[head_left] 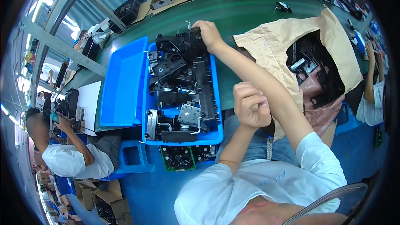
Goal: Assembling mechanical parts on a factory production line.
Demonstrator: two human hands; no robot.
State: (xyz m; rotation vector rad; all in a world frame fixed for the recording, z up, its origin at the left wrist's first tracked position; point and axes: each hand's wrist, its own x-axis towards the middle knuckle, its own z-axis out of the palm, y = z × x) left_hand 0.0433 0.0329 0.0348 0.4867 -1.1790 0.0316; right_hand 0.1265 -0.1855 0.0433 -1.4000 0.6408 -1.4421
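Black assembly (193, 43) lies at the far end of the blue bin (220, 118); my right hand (207, 35) meets its corner, pinch unclear, my left hand (251, 105) has fingers curled. Likely positioning; next calls for steadiness.

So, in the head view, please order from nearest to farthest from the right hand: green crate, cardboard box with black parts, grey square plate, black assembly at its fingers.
1. Black assembly, touching the right hand.
2. Grey square plate, in the filled blue bin.
3. Green crate, below that bin.
4. Cardboard box, lower left.
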